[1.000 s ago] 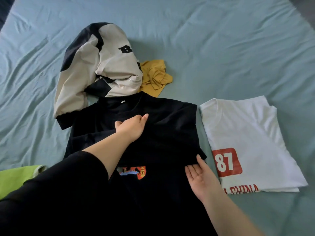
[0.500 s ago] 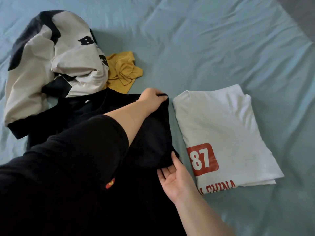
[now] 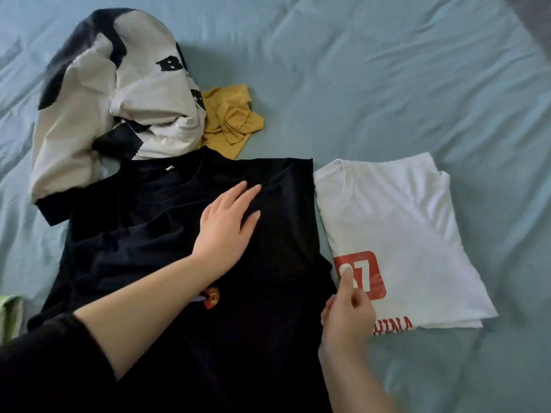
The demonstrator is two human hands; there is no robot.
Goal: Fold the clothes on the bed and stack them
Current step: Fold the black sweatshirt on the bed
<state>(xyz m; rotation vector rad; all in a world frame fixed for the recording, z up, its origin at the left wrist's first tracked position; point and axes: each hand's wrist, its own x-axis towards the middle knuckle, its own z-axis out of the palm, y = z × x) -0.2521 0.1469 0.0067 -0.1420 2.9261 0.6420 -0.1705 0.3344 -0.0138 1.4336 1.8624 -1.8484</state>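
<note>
A black T-shirt [image 3: 155, 234] with a small red badge lies spread on the bed, its right side folded in to a straight edge. My left hand [image 3: 226, 228] presses flat on its chest, fingers straight. My right hand [image 3: 347, 314] hovers at the shirt's right edge with fingers loosely curled and thumb up, and I see no cloth in it. A folded white T-shirt [image 3: 402, 219] with a red number patch lies just right of the black one.
A crumpled cream-and-black jacket [image 3: 98, 93] and a mustard garment [image 3: 229, 117] lie beyond the black shirt. A light green garment [image 3: 10, 314] shows at the left edge. The blue sheet [image 3: 387, 70] stretches bare to the far right.
My left hand let go of the black shirt's right shoulder and now lies flat on the chest. My right hand came out from under the sleeve and turned over.
</note>
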